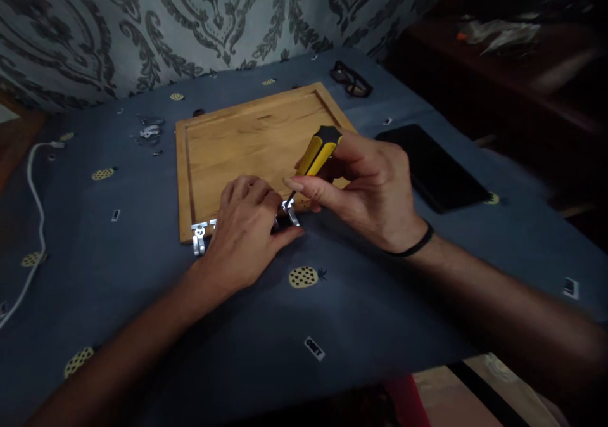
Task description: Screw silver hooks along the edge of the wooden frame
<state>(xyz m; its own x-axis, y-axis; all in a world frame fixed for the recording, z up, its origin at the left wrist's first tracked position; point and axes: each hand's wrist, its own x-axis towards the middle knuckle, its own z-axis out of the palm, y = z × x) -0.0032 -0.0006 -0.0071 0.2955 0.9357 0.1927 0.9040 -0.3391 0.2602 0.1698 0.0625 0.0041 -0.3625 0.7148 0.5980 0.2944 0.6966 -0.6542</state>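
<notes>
My right hand point(380, 189) grips a screwdriver point(317, 151) with a yellow and black handle. The screwdriver leans, and its thin shaft reaches down to a shiny metal hook point(293, 215) at the near edge of a wooden board point(247, 142). My left hand point(249, 230) is closed around that edge, thumb against the hook and fingers on the board. Left of this hand, another metal hook point(199, 238) is attached to the same edge. Part of a further metal piece shows beside the left wrist; the hand covers the rest.
Small metal hooks point(151, 131) and a screw lie left of the board on a blue patterned cloth point(142, 224). Eyeglasses point(351, 80) rest at the back, a black tablet-like slab point(437, 167) to the right, and a white cable point(35, 205) at far left.
</notes>
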